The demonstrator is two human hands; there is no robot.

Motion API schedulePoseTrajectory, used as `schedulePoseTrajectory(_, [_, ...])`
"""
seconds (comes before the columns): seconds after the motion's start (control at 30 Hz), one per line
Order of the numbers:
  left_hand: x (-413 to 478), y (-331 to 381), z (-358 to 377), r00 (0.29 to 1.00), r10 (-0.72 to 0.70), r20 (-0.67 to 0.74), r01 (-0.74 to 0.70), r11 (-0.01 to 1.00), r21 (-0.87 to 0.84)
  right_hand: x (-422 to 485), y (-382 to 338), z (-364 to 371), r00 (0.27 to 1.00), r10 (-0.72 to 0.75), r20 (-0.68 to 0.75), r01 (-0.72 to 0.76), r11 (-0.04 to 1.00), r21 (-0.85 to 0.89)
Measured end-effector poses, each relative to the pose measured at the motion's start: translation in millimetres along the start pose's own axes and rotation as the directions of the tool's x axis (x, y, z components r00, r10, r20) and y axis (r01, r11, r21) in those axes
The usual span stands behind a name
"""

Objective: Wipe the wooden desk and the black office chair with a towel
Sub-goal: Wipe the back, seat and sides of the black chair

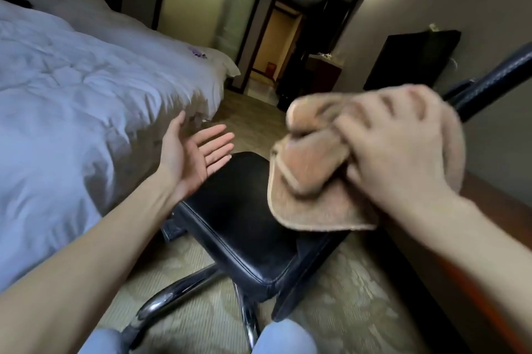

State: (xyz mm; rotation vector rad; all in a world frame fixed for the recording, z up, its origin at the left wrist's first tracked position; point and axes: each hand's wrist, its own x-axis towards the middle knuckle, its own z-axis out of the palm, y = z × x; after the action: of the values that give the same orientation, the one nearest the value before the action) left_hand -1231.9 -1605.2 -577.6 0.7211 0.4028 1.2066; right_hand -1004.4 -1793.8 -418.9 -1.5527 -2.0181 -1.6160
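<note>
Tan towel (313,181) over black chair (239,224) edge

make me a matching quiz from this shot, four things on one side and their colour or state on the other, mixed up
Things:
1. towel
2. left hand
3. chair seat
4. bed

States:
a. white, rumpled covers
b. open, palm showing, holding nothing
c. tan, bunched in the right hand
d. black and glossy

Pairs: 1-c, 2-b, 3-d, 4-a
</note>
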Motion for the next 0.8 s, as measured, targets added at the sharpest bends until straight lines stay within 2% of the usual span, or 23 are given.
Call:
schedulePoseTrajectory(0.1, [0, -11, 16, 1.0, -0.003, -0.012, 0.003, 1.0, 0.004, 11, 8, 12, 0.964, 0.244, 0.107, -0.243, 0.97, -0.02])
schedulePoseTrajectory(0.27, [-1, -24, 14, 0.999, 0.002, -0.049, -0.003, 0.999, -0.031, -18, -63, 65, 0.887, 0.37, 0.276, -0.384, 0.923, -0.004])
schedulePoseTrajectory(0.37, [-4, -21, 0, 0.999, -0.001, -0.04, 0.001, 1.0, -0.001, -52, -93, 88, 0.847, 0.459, 0.268, -0.488, 0.871, 0.054])
schedulePoseTrajectory(0.43, [-5, -16, -9, 0.999, -0.001, -0.044, 0.003, 1.0, 0.029, -80, -115, 94, 0.833, 0.457, 0.311, -0.52, 0.839, 0.161])
schedulePoseTrajectory(0.5, [-3, -10, -15, 0.998, 0.011, -0.06, -0.009, 0.999, 0.037, -108, -135, 95, 0.857, 0.364, 0.365, -0.476, 0.831, 0.289])
schedulePoseTrajectory(0.57, [-3, -4, -19, 0.997, 0.03, -0.077, -0.026, 0.998, 0.054, -120, -136, 92, 0.893, 0.366, 0.261, -0.446, 0.794, 0.414])
schedulePoseTrajectory(0.63, [-3, 0, -18, 0.997, 0.038, -0.064, -0.032, 0.996, 0.086, -109, -111, 81, 0.871, 0.489, 0.039, -0.451, 0.768, 0.455])
schedulePoseTrajectory(0.7, [-5, 0, -16, 0.998, 0.036, -0.045, -0.03, 0.993, 0.115, -81, -71, 64, 0.783, 0.586, -0.208, -0.45, 0.765, 0.46])
schedulePoseTrajectory(0.8, [-3, -4, -11, 1.0, 0.003, -0.007, -0.002, 0.984, 0.18, -31, -5, 43, 0.626, 0.668, -0.402, -0.464, 0.734, 0.496])
